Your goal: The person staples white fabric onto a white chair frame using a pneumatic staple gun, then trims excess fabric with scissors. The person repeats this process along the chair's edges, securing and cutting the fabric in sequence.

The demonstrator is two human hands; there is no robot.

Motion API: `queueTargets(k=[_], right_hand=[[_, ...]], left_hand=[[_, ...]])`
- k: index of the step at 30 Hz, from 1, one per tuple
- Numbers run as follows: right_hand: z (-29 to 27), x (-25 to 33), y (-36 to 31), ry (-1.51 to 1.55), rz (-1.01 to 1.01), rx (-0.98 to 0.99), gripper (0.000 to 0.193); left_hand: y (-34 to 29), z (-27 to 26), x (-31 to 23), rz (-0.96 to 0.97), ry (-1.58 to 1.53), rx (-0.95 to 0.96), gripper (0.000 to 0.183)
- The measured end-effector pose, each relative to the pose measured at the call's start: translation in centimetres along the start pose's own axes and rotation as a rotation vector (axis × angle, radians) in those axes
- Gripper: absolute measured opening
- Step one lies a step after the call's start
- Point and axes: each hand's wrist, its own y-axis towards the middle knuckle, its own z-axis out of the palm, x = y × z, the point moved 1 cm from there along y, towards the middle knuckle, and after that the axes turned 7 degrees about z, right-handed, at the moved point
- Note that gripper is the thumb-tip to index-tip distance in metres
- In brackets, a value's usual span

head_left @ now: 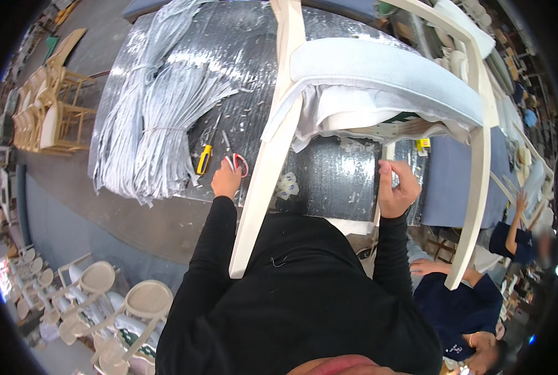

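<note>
My left hand [226, 181] is closed on the red-and-white handles of scissors [239, 164], which lie on the dark, film-covered table [335, 178]. To their left is a yellow-handled screwdriver [204, 160]. A pale wooden chair frame [287, 134] stands tipped over in front of me, its legs pointing towards me. Light blue-grey fabric [385, 65] covers its padded part, with loose cloth hanging beneath and a strip at the left. My right hand [399, 190] hovers between the chair's legs, fingers curled into a pinch; whatever they may hold cannot be made out.
Tied bundles of grey-blue fabric strips [160, 119] cover the table's left side. A small yellow item [423, 143] lies right of the chair. Wooden chairs [51, 115] stand far left, others [148, 300] lower left. A co-worker in dark clothes [457, 300] is close on the right.
</note>
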Motion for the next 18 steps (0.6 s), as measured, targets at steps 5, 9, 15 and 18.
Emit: queueTargets(k=[5,9,15,18], right_hand=[[2.8,12.6,10.9,-0.071,-0.56,0.226,0.009],[8.5,13.8,15.6,-0.174,-0.798,0.528,0.012],[12.5,12.7,17.4,-0.279,-0.741,0.646,0.01],[13.5,13.1,17.3,-0.291,-0.591,0.63,0.009]], left_hand=[[-0.3,-1.0,0.5,-0.089,0.016,-0.028,0.064],[0.3,-0.9,2.8,-0.051,-0.056,0.028,0.045],[-1.7,0.4,5.2,-0.253,-0.97,0.428,0.022],[-4.8,-6.1,-0.7,-0.106,-1.21,0.088,0.014]])
